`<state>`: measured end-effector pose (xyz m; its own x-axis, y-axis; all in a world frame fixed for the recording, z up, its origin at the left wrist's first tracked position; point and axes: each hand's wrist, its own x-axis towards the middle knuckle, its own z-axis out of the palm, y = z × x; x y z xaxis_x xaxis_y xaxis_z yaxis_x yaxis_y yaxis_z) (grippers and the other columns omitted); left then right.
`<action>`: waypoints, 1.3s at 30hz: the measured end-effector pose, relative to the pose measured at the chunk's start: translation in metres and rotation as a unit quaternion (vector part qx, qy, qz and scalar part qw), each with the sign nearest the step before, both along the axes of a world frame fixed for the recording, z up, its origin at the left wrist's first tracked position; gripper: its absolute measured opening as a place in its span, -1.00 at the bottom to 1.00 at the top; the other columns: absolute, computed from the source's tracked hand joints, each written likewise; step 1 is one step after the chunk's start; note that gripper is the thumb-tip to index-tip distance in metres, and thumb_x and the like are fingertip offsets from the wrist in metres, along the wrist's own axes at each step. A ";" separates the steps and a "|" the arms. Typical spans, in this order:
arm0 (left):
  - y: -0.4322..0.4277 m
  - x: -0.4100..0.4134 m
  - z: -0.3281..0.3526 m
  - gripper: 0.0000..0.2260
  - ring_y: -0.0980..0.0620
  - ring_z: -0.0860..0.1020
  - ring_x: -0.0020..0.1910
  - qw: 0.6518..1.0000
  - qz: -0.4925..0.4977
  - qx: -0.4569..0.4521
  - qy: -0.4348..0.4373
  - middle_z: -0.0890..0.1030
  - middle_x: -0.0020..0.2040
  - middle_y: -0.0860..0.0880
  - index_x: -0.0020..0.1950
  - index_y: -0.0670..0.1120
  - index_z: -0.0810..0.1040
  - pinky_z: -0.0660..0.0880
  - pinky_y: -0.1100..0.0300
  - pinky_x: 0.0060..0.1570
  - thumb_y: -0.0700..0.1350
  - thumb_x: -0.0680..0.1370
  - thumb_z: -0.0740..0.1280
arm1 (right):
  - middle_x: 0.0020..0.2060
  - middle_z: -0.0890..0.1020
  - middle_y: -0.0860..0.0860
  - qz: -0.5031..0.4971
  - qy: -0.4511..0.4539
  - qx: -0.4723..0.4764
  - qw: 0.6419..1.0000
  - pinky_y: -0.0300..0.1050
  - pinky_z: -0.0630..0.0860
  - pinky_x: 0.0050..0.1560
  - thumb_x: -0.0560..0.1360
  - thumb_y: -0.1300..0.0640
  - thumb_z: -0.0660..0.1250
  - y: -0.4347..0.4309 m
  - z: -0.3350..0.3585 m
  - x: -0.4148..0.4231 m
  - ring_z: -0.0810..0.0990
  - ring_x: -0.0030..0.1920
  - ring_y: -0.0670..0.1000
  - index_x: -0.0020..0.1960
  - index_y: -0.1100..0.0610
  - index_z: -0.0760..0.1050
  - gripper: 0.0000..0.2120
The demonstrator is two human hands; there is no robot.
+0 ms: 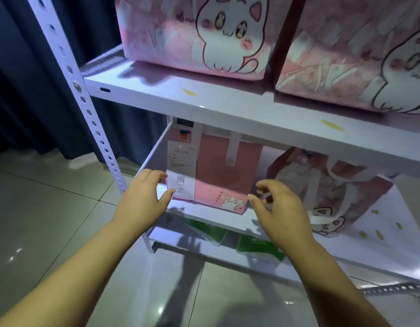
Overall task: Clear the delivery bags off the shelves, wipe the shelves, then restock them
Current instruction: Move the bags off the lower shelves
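1. Both of my hands are released. The left hand (145, 197) has its fingers spread and relaxed, and the right hand (278, 205) has its fingers loosely bent around nothing I can make out.
2. Between the two hands stands the pink delivery bag (227, 175), upright on the middle shelf (216, 218). My left thumb is right at its lower left corner (touching or just short, I cannot tell). The right fingertips are just beside its lower right corner, apart from it.
3. A white receipt (181, 168) with a printed code hangs on the bag's front, just beyond the left fingers.
4. Beyond the right hand, a slumped cat-print bag (334, 192) lies tilted on the same shelf.
5. Above both hands, the upper shelf (227, 100) carries two big pink cat bags, one (199, 36) over the left hand and one (359, 62) past the right.
6. Under the hands, green-and-white packets (209, 230) sit on the lowest level.
7. Left of the left hand rises the perforated post (86, 107), with a dark curtain (20, 79) behind it.
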<state>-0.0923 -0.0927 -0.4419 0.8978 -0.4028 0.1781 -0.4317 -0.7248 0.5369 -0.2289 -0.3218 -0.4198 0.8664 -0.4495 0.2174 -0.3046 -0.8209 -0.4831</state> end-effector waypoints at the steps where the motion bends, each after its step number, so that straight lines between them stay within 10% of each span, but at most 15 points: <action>1: -0.002 0.007 -0.012 -0.69 0.00 0.48 0.03 1.000 0.002 -0.001 0.000 0.51 0.07 -0.03 0.18 -0.09 0.49 0.47 0.09 0.02 -0.02 0.48 0.36 | 0.03 0.56 -0.09 -0.006 0.001 0.001 1.000 -0.20 0.49 -0.11 0.49 -0.01 0.34 -0.002 -0.011 0.006 0.48 -0.12 -0.13 0.18 0.02 0.47 -0.71; 20: -0.024 0.098 -0.181 -0.60 -0.10 0.45 0.15 0.990 -0.012 -0.064 -0.127 0.54 0.14 0.02 0.20 0.03 0.46 0.41 -0.01 0.18 0.20 0.45 0.28 | 0.09 0.41 0.04 -0.140 -0.177 -0.089 0.970 -0.01 0.43 0.01 0.44 -0.11 0.35 -0.032 -0.192 0.066 0.45 0.04 0.08 0.29 0.15 0.32 -0.46; 32: -0.029 0.101 -0.188 -0.70 0.04 0.49 -0.01 0.972 -0.037 -0.142 -0.182 0.57 -0.03 0.06 0.08 -0.02 0.53 0.44 0.13 -0.01 0.11 0.44 0.36 | -0.19 0.53 -0.04 -0.105 -0.219 -0.051 0.969 -0.13 0.38 -0.34 0.48 0.03 0.34 -0.037 -0.203 0.079 0.49 -0.24 -0.04 -0.04 0.02 0.33 -0.81; 39: -0.024 0.088 -0.189 -0.63 0.01 0.47 0.04 0.963 -0.012 -0.190 -0.189 0.49 0.06 -0.01 0.20 -0.07 0.47 0.35 0.19 0.01 0.03 0.45 0.38 | 0.04 0.55 -0.01 -0.122 -0.222 -0.072 0.965 -0.01 0.52 -0.06 0.47 -0.05 0.34 -0.033 -0.201 0.071 0.52 -0.03 0.03 0.15 0.07 0.42 -0.67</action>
<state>-0.0044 -0.1165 -0.6307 0.7317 -0.2640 0.6285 -0.6620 -0.4949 0.5628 -0.1579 -0.3548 -0.6208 0.5454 -0.5662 0.6181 -0.2872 -0.8190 -0.4968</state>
